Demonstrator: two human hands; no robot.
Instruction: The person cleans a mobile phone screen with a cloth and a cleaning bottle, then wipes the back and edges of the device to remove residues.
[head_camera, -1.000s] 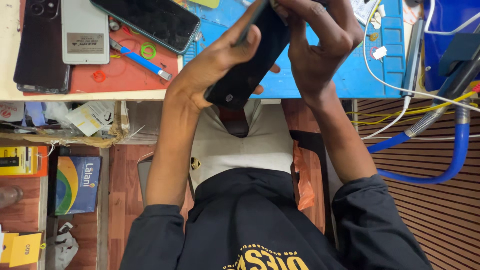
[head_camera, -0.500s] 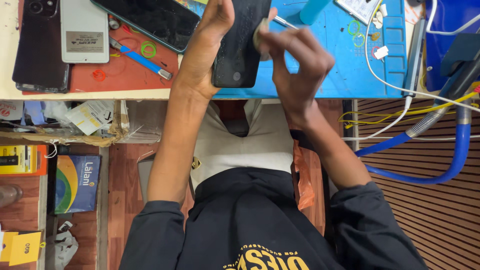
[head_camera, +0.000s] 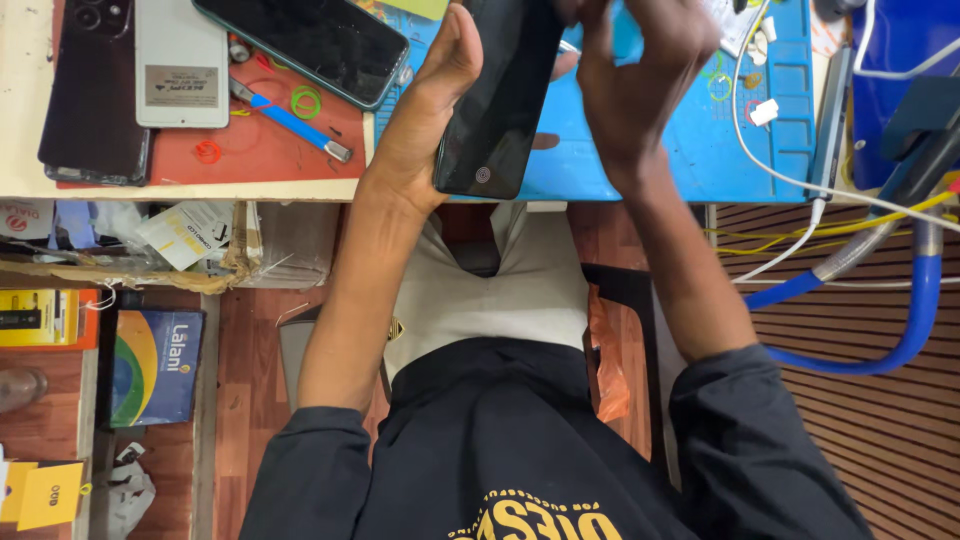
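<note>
The person wears a black long-sleeved top (head_camera: 520, 440), its sleeves pushed up above the elbows so both forearms are bare. Yellow lettering with an arched line above it runs across the chest at the bottom centre of the frame. Light beige trousers (head_camera: 500, 290) cover the lap in the middle of the frame, and no rings, watch or gloves show on either hand.

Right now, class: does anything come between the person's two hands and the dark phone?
Nothing visible does. The left hand already grips the dark phone by its edge, and the right hand touches its upper end.
</note>
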